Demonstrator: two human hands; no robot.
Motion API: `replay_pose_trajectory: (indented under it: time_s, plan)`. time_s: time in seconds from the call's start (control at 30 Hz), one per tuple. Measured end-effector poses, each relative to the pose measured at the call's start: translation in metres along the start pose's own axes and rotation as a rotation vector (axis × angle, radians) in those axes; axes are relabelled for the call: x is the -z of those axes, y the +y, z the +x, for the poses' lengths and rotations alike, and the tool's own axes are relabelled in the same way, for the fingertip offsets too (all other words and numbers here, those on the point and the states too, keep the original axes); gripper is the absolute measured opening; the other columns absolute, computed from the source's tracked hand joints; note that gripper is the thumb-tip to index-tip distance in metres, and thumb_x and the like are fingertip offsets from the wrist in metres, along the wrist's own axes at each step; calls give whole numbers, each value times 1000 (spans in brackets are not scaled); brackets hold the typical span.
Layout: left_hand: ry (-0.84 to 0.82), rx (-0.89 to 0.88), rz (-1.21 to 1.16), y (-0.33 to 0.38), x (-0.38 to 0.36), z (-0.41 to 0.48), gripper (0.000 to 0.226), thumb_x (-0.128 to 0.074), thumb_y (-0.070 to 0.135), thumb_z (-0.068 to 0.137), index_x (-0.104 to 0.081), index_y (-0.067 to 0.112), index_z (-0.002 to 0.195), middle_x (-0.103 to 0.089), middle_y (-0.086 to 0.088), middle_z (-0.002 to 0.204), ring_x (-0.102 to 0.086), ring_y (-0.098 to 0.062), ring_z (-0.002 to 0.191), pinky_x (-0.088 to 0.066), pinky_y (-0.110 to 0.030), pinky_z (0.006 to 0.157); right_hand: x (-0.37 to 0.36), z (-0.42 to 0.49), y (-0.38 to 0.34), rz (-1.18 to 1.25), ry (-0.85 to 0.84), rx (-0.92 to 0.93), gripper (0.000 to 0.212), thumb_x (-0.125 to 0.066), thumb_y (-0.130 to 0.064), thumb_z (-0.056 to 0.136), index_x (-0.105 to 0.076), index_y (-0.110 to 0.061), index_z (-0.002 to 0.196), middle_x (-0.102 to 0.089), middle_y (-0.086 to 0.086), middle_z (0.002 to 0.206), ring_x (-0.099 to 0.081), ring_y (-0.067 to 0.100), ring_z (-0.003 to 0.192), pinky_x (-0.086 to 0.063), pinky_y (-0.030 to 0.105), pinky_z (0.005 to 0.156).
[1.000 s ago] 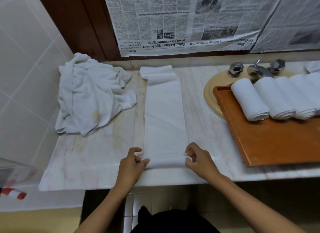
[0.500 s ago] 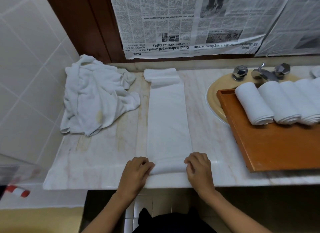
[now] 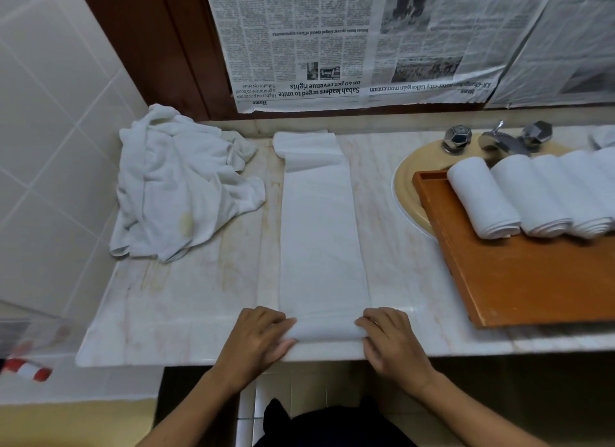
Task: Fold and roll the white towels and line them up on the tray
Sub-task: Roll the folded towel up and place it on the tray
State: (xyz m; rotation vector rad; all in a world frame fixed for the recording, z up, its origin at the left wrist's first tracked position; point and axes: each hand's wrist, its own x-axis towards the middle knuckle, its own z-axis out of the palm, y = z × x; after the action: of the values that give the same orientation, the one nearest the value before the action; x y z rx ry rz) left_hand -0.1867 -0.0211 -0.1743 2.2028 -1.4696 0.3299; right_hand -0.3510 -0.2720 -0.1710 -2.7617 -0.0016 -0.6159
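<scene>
Marble counter point(image 3: 186, 313) carried a long folded towel point(image 3: 321, 247), laid as a narrow strip from the front edge to the back edge, its far end turned over. At the front edge the near end was wound into a small roll. The left hand point(image 3: 256, 340) gripped the roll's left end and the right hand point(image 3: 389, 343) its right end, fingers curled together over the cloth. A heap of loose towels point(image 3: 179, 187) lay at the back left corner. An orange tray point(image 3: 532, 280) sat towards the right edge, partly over the sink point(image 3: 407, 183), holding rolled towels point(image 3: 482, 197) side by side, touching.
</scene>
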Motion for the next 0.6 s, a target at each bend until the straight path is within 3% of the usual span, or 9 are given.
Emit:
replay_pose_trajectory:
  time_s: [0.1,0.23,0.3,0.4,0.47,0.6]
  plan:
    - [-3,94,-87,-5,2,10,32,-67,45,83,-77,17,96,-70,8,87,-58,-10,78,-39,-28,70,1,3,4,18,-35,-29,25,-56,-16,78,-68,-9,99,-66,6,99,-57,18,93,-44,28,81]
    - [-130,252,-198,-7,14,25,37,-62,54,77,-76,21,85,-71,13,78,-58,-3,71,-39,-18,72,6,11,3,93,-83,-94,31,-59,-14,73,-59,-13,104,-64,3,97,-54,16,90,-41,24,79]
    - [-205,349,-253,-7,20,33,39,-61,57,76,-77,22,85,-70,18,76,-59,-2,77,-38,-12,71,9,17,2,151,-126,-153,32,-59,-18,75,-55,-19,107,-63,-1,96,-51,12,89,-42,23,76]
    - [-372,580,-396,-8,28,48,14,-73,47,78,-73,33,81,-67,26,71,-62,4,76,-42,-12,69,14,25,3,282,-169,-337,31,-65,-19,75,-58,-22,106,-61,-4,95,-50,4,85,-42,14,77]
    - [-449,707,-447,-8,31,59,12,-79,37,79,-68,34,76,-68,21,70,-63,1,71,-44,-14,66,19,31,2,346,-196,-438,27,-67,-17,78,-55,-28,99,-57,-6,92,-50,3,80,-38,6,72]
    - [-502,967,-532,-10,33,74,22,-84,34,75,-70,18,83,-72,4,80,-67,-6,75,-45,-14,62,22,45,-3,493,-216,-655,27,-70,-11,79,-48,-27,83,-51,-4,75,-47,11,67,-38,13,59]
